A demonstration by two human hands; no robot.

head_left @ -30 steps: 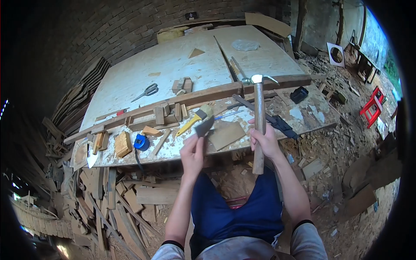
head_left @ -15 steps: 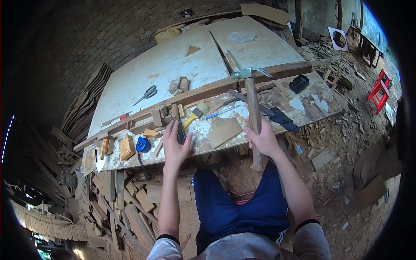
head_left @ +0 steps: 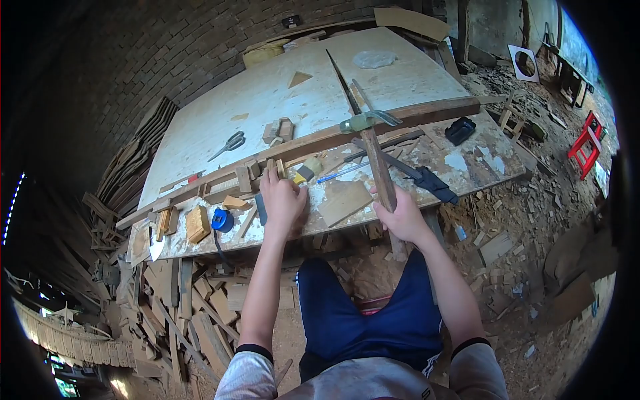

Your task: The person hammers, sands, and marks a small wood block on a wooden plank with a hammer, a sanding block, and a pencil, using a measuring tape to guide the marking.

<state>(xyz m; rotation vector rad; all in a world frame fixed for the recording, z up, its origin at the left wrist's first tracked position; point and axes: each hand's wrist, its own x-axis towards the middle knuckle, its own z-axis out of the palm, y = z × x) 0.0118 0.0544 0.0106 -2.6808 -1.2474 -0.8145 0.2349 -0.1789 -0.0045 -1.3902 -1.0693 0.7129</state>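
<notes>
Currently my left hand [head_left: 283, 200] lies on the bench [head_left: 413, 80], hiding what's under it, grip unreadable; my right hand [head_left: 402, 219] is clamped round the one hammer [head_left: 377, 160], its head above the bench, with one scissors [head_left: 227, 143] and one tape [head_left: 222, 220] nearby.

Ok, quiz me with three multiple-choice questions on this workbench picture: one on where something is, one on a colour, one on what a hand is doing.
1. Where do the scissors lie?
A) on the pale board
B) on the floor
C) hanging on the wall

2. What colour is the tape measure?
A) red
B) blue
C) green

3. The right hand is:
A) open and empty
B) resting on a knee
C) closed round the hammer handle

Answers: 1 A, they lie flat on the board's left part; 2 B, its case is blue; 3 C, its fingers wrap the wooden handle.
</notes>
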